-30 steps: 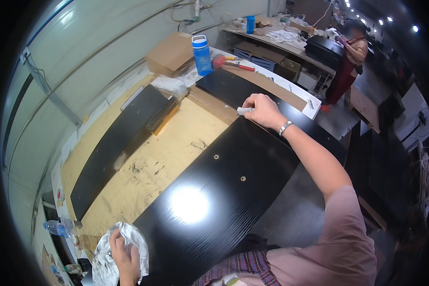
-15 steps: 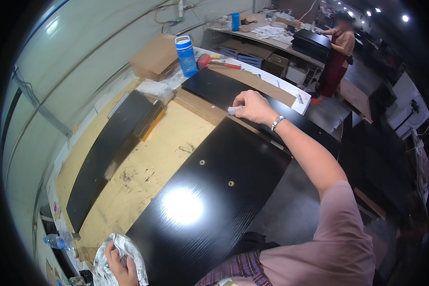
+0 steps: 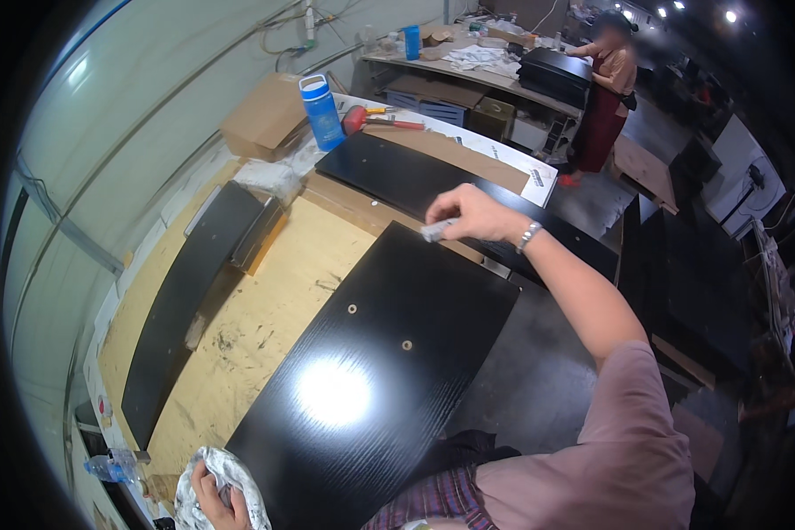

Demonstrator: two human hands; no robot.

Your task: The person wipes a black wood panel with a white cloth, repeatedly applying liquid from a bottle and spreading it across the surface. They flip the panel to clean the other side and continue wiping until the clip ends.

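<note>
A wide black wood-grain panel (image 3: 397, 291) with two small round metal-ringed holes lies in front of me, a bright light reflected on it. My right hand (image 3: 475, 215) reaches out to the panel's far end, its fingers pinched on a small greyish-white pad (image 3: 435, 231). The pad sits at the far edge, near the left corner. At the panel's near left, my left hand (image 3: 217, 500) is curled around a white cloth (image 3: 249, 481) with dark smudges.
Left on the yellowish worktable (image 3: 265, 327) stands a long curved black board (image 3: 185, 283). Beyond the panel lies another black board (image 3: 389, 172), with a blue bottle (image 3: 323, 115), a red-headed mallet (image 3: 355, 119) and a cardboard box (image 3: 261, 115) behind. A co-worker (image 3: 605, 97) stands at a far bench.
My right hand and the pad have moved rightward along the panel's far edge. My left hand keeps hold of the cloth. The whole view has shifted slightly.
</note>
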